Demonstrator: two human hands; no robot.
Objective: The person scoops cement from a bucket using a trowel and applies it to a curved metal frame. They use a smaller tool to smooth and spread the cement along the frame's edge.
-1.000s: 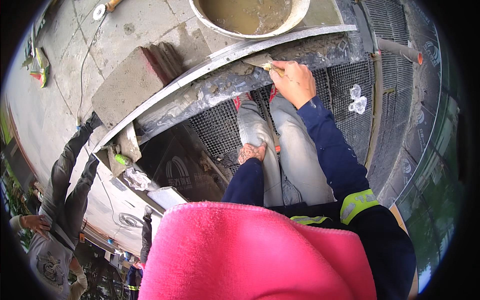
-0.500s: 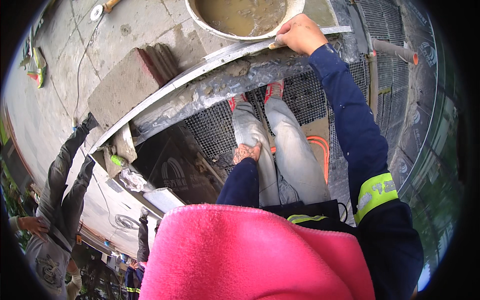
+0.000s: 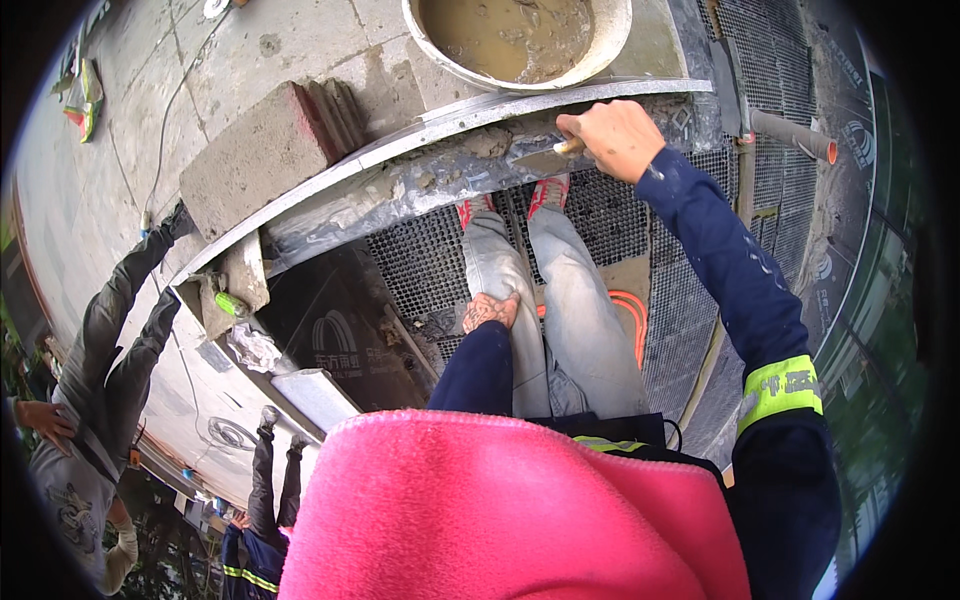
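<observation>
My right hand (image 3: 616, 140) grips the wooden handle of a small trowel (image 3: 542, 160), its blade over the mortar-smeared grey ledge (image 3: 370, 208) under a curved white edging strip (image 3: 440, 130). Wet mortar (image 3: 488, 142) sits along that ledge. My left hand (image 3: 490, 313) is closed on my left trouser leg, below the knee area of the pale jeans. Just beyond the strip stands a white tub (image 3: 602, 62) of muddy water. My red-patterned shoes (image 3: 548, 193) stand on black grid matting (image 3: 610, 215) beneath the ledge.
A concrete block (image 3: 250, 170) lies behind the strip. Orange hose (image 3: 630, 310) loops beside my leg; a pipe (image 3: 795, 135) lies right. A green tool (image 3: 230, 304) is on the left edging. A co-worker (image 3: 90, 390) is at left, another (image 3: 260, 530) at lower left, near cable (image 3: 232, 432).
My right hand went from the ledge up to the tub's rim, then came back down to the ledge, further right than first. My left hand stays on my leg.
</observation>
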